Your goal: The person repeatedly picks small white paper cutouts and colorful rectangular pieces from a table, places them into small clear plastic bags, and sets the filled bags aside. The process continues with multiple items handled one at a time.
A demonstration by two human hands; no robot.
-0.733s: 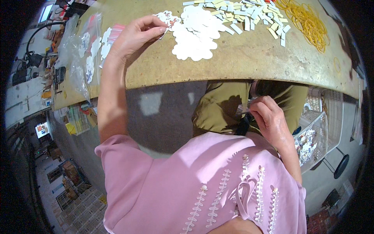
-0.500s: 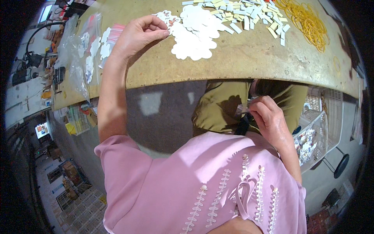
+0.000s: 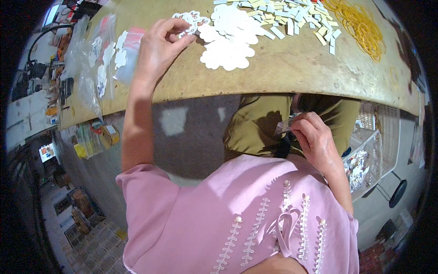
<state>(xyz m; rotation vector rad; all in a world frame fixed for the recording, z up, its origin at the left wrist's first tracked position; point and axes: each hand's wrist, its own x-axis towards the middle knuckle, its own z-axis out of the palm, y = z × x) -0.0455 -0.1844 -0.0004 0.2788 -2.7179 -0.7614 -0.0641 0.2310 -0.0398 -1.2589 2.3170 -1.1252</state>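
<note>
A white scalloped paper cutout [image 3: 189, 19] lies on the tan worktable [image 3: 292, 68], at the left end of a pile of similar white cutouts [image 3: 228, 39]. My left hand [image 3: 157, 48] is on it, thumb and forefinger pinching its near edge; the pile spreads rightward from my fingers. My right hand [image 3: 315, 141] is well apart, below the table edge over my lap, fingers pressed together on a small clear plastic bag [image 3: 286, 127] whose long axis points left. Beyond the pile lie small paper strips [image 3: 296, 16] and yellow rubber bands [image 3: 360, 25].
</note>
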